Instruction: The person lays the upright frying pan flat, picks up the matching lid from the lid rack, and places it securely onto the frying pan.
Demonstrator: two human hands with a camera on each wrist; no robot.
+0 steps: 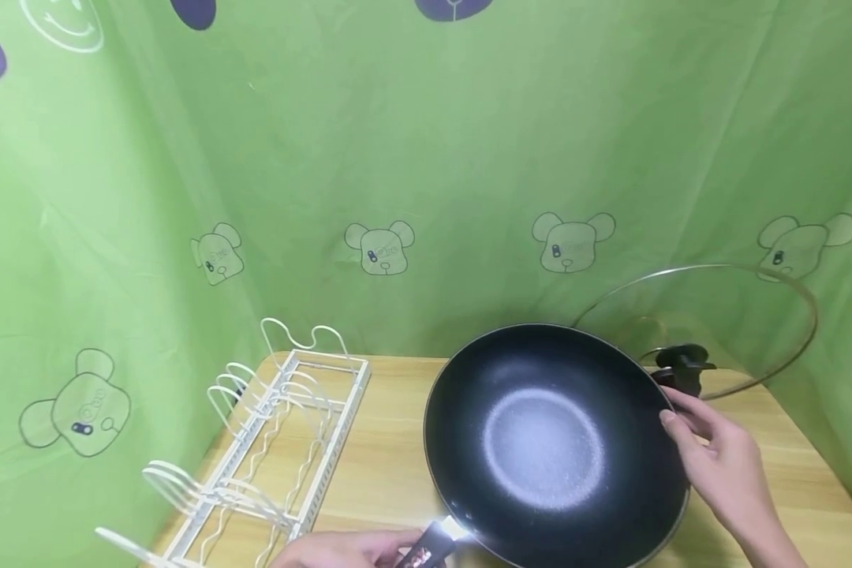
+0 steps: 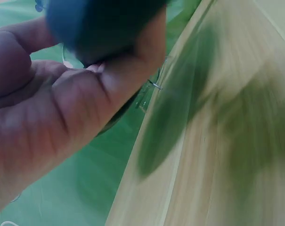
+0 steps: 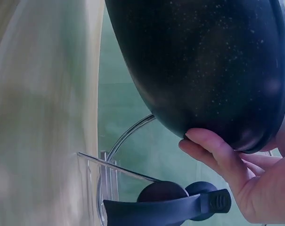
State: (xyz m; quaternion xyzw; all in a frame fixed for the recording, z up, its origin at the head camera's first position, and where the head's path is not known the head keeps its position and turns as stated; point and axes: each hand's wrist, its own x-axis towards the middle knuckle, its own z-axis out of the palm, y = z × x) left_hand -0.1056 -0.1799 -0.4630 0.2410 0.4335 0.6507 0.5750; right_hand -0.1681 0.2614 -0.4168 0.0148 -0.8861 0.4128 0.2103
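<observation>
A black wok [image 1: 543, 442] with a pale worn ring on its bottom is held tilted above the table, its inside facing the head camera. My left hand [image 1: 348, 548] grips its dark handle [image 1: 426, 548] at the lower edge of the head view; in the left wrist view the fingers wrap that handle [image 2: 102, 28]. On the far side of the wok, my right hand [image 1: 727, 457] pinches the rim, thumb inside. From the right wrist view, its fingers [image 3: 217, 146] press against the speckled outer wall.
A white wire rack [image 1: 326, 450] with upright loops stands on the wooden table [image 1: 390, 465] at the left. Behind my right hand a glass lid [image 1: 809, 315] with a black knob [image 1: 681, 363] stands upright. Green printed cloth [image 1: 468, 158] hangs around the table.
</observation>
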